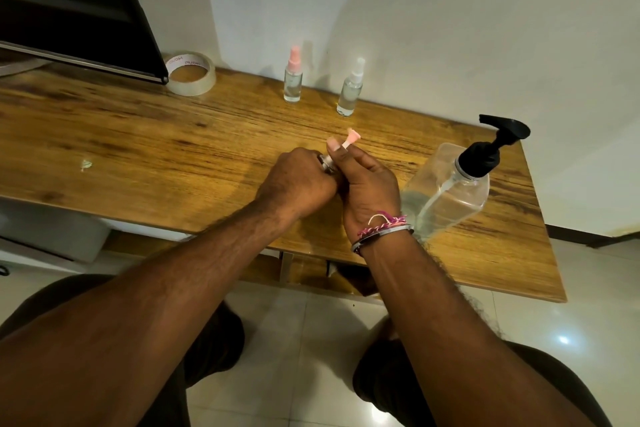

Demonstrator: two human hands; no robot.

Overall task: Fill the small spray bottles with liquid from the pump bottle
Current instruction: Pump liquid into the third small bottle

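Over the middle of the wooden table [138,135], my left hand [298,184] grips a small clear spray bottle [325,162] by its body; only the threaded neck shows. My right hand [367,184] holds the pink spray top [350,139], which pokes out above my fingers, right against the bottle's neck. The clear pump bottle [450,191] with a black pump head stands just right of my right hand, partly filled. Two more small spray bottles stand at the back: one with a pink cap [293,80], one with a white cap [350,90].
A roll of clear tape [190,73] lies at the back left beside a dark screen [69,3]. A small scrap [85,165] lies on the table at the left. The wall runs close behind the table; tiled floor lies below.
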